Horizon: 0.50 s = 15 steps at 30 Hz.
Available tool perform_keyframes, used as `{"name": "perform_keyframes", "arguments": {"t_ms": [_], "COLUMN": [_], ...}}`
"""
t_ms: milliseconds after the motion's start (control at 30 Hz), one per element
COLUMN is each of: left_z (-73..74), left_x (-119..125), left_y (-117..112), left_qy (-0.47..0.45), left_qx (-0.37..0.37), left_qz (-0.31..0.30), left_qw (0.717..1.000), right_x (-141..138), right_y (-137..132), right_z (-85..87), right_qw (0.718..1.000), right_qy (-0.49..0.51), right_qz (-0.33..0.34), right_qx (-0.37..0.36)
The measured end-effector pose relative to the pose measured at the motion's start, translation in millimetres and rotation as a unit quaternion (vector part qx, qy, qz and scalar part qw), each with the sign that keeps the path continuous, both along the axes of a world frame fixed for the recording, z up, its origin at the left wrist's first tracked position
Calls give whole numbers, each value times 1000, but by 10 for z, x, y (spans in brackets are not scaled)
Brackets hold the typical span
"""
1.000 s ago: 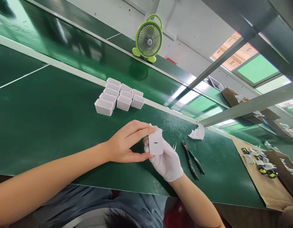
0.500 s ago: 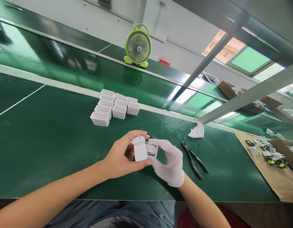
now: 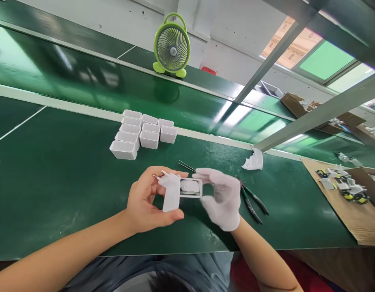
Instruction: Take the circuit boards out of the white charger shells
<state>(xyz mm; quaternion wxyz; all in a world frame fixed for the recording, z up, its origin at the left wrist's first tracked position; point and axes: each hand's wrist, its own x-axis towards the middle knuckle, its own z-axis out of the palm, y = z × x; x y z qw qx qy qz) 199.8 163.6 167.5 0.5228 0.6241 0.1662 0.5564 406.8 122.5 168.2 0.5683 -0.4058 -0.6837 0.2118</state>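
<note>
My left hand (image 3: 147, 198), bare, is closed around a white plug charger (image 3: 172, 192). Two metal pins stick out at its upper left. A rectangular opening faces right, with a white padded piece and a dark edge inside. My right hand (image 3: 220, 198) wears a white glove and curves around the open end, fingers and thumb apart, with nothing seen between them. Thin metal tweezers (image 3: 186, 166) lie just behind, partly hidden by the glove. Beside the right hand are dark-handled cutting pliers (image 3: 251, 202) on the green table (image 3: 68, 178).
Several white open-topped cases (image 3: 123, 149) stand in rows at the back. A crumpled white cloth (image 3: 253, 159) lies by the metal post. Cardboard (image 3: 321, 194) at the right carries white, yellow and black parts near a box. A green fan (image 3: 173, 50) stands on the far ledge.
My right hand has come off the charger's open end and moved slightly right, its fingers spreading. The left hand has tilted the charger, showing more of the inside. The view has shifted a little.
</note>
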Motion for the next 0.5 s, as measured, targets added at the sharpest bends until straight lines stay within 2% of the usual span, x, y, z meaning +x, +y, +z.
{"name": "perform_keyframes", "arguments": {"t_ms": [67,133,233,300,400,500], "left_z": [-6,-7,-8,-14,-30,-39], "left_x": [6,10,2,-12,-37,-51], "left_y": [42,90,158,196,250,300], "left_qy": [-5,-19,-46,-59,-84,-107], "left_qx": [-17,-37,-43,-31,-12,20], "left_qz": [17,39,73,82,92,107], "left_qw": [1000,998,995,994,992,988], "right_x": [113,237,332,314,252,255], "right_y": [111,246,410,465,486,479], "right_z": [47,38,-100,-226,-346,-333], "right_qw": [996,978,914,880,869,876], "right_qy": [10,-100,-343,-427,-445,-418], "right_qz": [-55,-113,-115,-98,-107,-138], "right_qx": [-72,-145,-183,-180,-187,-198]}}
